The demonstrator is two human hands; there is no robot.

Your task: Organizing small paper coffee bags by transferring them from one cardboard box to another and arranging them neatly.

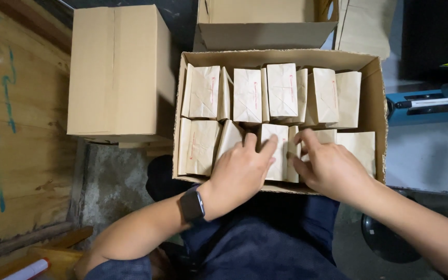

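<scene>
R fingers (301,165) tucked betw paper bags (281,155), tips hidden.

We see an open cardboard box (374,103) on our lap, its flaps spread, packed with brown paper bags standing in two rows. The far row (281,93) runs left to right, each bag with its folded bottom facing up and thin red print along one side. The near row (198,148) stands just as tight against the near wall. The bag in the middle of the near row (282,155) stands upright between its neighbours, touching them, with a narrow gap beside it on its right.
</scene>
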